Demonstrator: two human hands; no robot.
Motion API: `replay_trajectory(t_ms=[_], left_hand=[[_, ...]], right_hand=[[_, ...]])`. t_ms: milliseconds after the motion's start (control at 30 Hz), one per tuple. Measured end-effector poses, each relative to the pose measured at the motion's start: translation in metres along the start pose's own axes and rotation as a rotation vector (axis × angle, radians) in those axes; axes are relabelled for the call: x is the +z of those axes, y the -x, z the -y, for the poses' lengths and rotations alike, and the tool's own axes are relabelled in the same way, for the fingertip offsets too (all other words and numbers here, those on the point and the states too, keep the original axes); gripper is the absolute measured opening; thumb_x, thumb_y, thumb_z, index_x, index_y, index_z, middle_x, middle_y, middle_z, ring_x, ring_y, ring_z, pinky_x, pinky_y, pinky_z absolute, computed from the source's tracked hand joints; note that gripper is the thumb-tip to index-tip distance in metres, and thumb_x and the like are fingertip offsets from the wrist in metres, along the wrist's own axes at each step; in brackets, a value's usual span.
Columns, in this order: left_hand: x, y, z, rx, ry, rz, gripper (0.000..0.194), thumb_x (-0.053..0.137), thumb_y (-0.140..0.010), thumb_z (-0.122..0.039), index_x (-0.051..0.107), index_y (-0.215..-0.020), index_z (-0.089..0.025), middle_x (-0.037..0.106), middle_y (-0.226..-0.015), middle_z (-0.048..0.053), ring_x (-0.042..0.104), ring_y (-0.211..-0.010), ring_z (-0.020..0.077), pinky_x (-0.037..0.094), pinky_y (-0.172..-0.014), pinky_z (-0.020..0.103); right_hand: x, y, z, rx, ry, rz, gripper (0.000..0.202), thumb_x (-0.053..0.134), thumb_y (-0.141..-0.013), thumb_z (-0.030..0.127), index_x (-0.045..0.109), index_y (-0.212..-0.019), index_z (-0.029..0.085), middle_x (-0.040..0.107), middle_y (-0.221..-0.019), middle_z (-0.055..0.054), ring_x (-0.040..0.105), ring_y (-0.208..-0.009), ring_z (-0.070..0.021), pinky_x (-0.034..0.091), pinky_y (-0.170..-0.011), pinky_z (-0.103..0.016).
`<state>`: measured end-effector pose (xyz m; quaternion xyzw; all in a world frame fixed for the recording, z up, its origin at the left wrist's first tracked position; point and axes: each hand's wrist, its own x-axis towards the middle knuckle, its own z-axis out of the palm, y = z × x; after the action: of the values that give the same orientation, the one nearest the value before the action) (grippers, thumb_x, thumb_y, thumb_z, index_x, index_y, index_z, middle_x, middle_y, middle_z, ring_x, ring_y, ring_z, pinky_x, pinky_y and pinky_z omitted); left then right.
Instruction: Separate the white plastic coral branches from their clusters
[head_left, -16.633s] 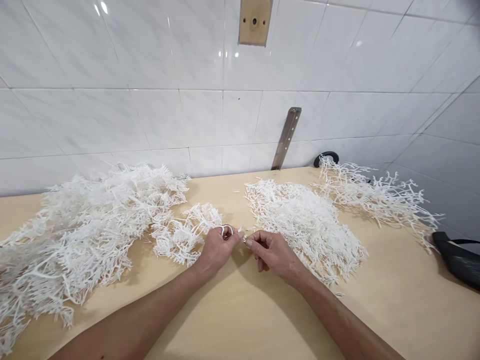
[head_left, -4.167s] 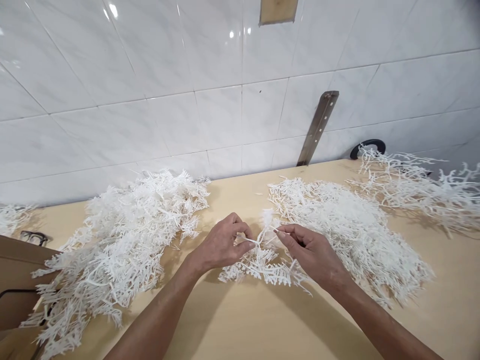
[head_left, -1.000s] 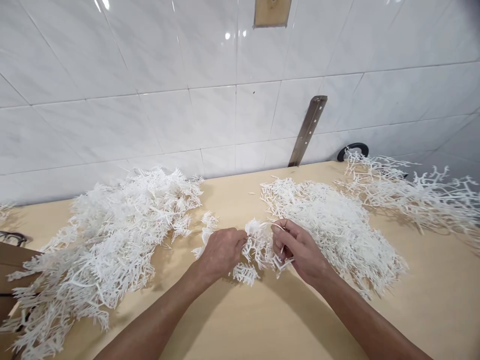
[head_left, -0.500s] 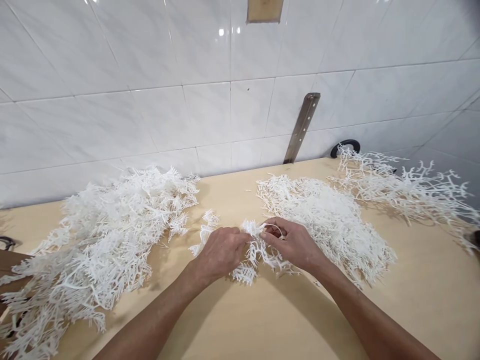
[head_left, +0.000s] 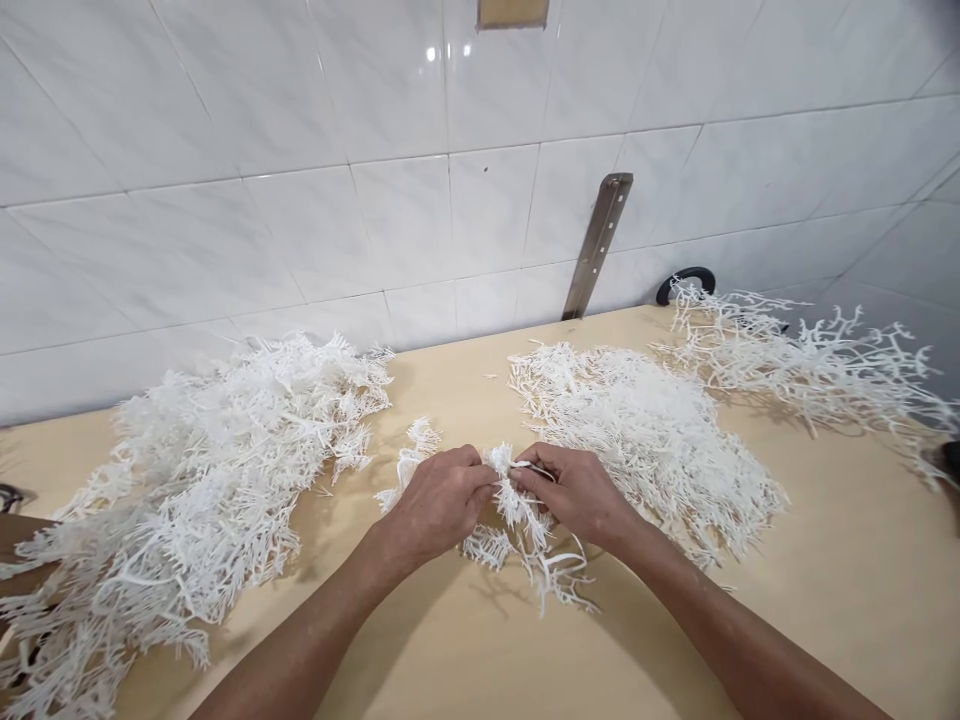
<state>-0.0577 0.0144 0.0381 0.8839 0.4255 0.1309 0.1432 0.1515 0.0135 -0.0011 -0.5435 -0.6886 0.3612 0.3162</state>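
Observation:
Between my two hands is a white branching plastic sprig (head_left: pixel 517 508), its feathery tips gathered at the top and thicker branches hanging toward the tabletop. My left hand (head_left: pixel 442 500) is closed, thumb and forefinger pinching the sprig's left side. My right hand (head_left: pixel 574 490) pinches its other side, with a thin white strand looping by the fingers. Just beyond my left hand lies a loose white piece (head_left: pixel 411 460), partly covered by it. Another small feathery piece (head_left: pixel 487 547) rests on the table below the sprig.
A large heap of white feathery sprigs (head_left: pixel 225 480) fills the left side. To the right is a pile of finer white pieces (head_left: pixel 645 430), with bare branching sprigs (head_left: pixel 817 360) beyond it. A metal bracket (head_left: pixel 598 245) and black ring (head_left: pixel 685 284) stand by the tiled wall (head_left: pixel 300 230).
Branches of the sprig now hang lower and farther toward me below my right hand. Both hands stay closed in nearly the same place, and the view has shifted slightly.

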Motion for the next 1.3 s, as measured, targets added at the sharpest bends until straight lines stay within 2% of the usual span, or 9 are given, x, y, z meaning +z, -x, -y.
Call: replay_trajectory(t_ms=[167,367,467,567,733,833,1067,1233,1300], left_hand=[[0.004,0.000,-0.004,-0.061,0.040,0.015,0.031,0.049,-0.090,-0.015,0.050,-0.059,-0.018,0.046,-0.055,-0.002,0.040,-0.054,0.0118,0.024,-0.056,0.027],[-0.019,0.002,0.000,-0.060,0.115,0.079,0.029,0.049,-0.082,-0.012,0.040,-0.055,-0.018,0.036,-0.051,-0.004,0.029,-0.051,0.0109,0.019,-0.055,0.028],[-0.036,0.004,0.006,-0.079,0.164,0.112,0.025,0.048,-0.076,-0.008,0.042,-0.054,-0.018,0.031,-0.051,-0.005,0.026,-0.051,0.0108,0.019,-0.054,0.028],[-0.044,0.004,0.010,-0.077,0.234,0.117,0.022,0.046,-0.075,-0.007,0.046,-0.055,-0.018,0.031,-0.053,-0.005,0.027,-0.053,0.0107,0.019,-0.054,0.027],[-0.037,0.000,0.013,-0.121,0.269,0.037,0.033,0.053,-0.087,-0.023,0.040,-0.056,-0.017,0.038,-0.056,-0.004,0.032,-0.054,0.0100,0.022,-0.056,0.026],[-0.030,-0.001,0.013,-0.151,0.324,-0.009,0.038,0.054,-0.089,-0.029,0.037,-0.057,-0.017,0.034,-0.057,-0.005,0.030,-0.055,0.0094,0.022,-0.055,0.026],[-0.016,-0.003,0.006,-0.175,0.580,0.039,0.036,0.057,-0.088,-0.038,0.046,-0.062,-0.017,0.036,-0.059,-0.006,0.031,-0.057,0.0089,0.026,-0.054,0.023],[-0.007,-0.004,0.006,-0.159,0.580,0.068,0.024,0.057,-0.081,-0.020,0.046,-0.060,-0.017,0.039,-0.060,-0.006,0.036,-0.057,0.0084,0.028,-0.055,0.022],[-0.004,-0.004,0.005,-0.168,0.584,0.079,0.021,0.057,-0.080,-0.019,0.048,-0.060,-0.016,0.041,-0.060,-0.006,0.038,-0.057,0.0083,0.028,-0.054,0.021]], right_hand=[[0.008,0.000,0.000,0.075,0.016,-0.062,0.032,0.059,-0.087,0.044,0.066,-0.065,0.020,0.053,-0.048,0.003,0.047,-0.046,-0.0125,0.033,-0.044,-0.024],[0.001,-0.007,-0.006,0.102,0.109,-0.117,0.031,0.063,-0.084,0.043,0.071,-0.064,0.021,0.067,-0.060,-0.001,0.056,-0.055,-0.0153,0.039,-0.049,-0.025],[-0.004,-0.008,-0.003,0.153,0.002,-0.083,0.033,0.065,-0.082,0.050,0.073,-0.071,0.020,0.071,-0.065,-0.002,0.057,-0.053,-0.0148,0.041,-0.047,-0.025],[-0.010,-0.005,0.002,0.189,-0.122,0.041,0.038,0.062,-0.083,0.055,0.072,-0.074,0.019,0.067,-0.061,-0.002,0.053,-0.045,-0.0127,0.040,-0.041,-0.023],[-0.020,0.000,0.003,0.149,-0.234,0.235,0.037,0.067,-0.081,0.053,0.060,-0.067,0.020,0.054,-0.054,0.003,0.055,-0.046,-0.0122,0.045,-0.044,-0.023],[-0.020,0.001,0.001,0.143,-0.223,0.232,0.037,0.068,-0.080,0.051,0.055,-0.064,0.020,0.052,-0.053,0.004,0.054,-0.045,-0.0121,0.043,-0.043,-0.023],[-0.006,0.000,0.002,0.218,-0.211,0.173,0.019,0.072,-0.072,0.036,0.060,-0.071,0.020,0.059,-0.056,0.004,0.055,-0.042,-0.0121,0.043,-0.042,-0.023],[0.002,0.000,-0.004,0.201,-0.204,0.139,0.026,0.066,-0.079,0.044,0.060,-0.069,0.021,0.058,-0.056,0.004,0.052,-0.039,-0.0107,0.039,-0.040,-0.023],[0.004,0.000,-0.007,0.210,-0.226,0.136,0.028,0.066,-0.080,0.046,0.060,-0.069,0.021,0.057,-0.057,0.003,0.051,-0.039,-0.0111,0.040,-0.040,-0.024]])
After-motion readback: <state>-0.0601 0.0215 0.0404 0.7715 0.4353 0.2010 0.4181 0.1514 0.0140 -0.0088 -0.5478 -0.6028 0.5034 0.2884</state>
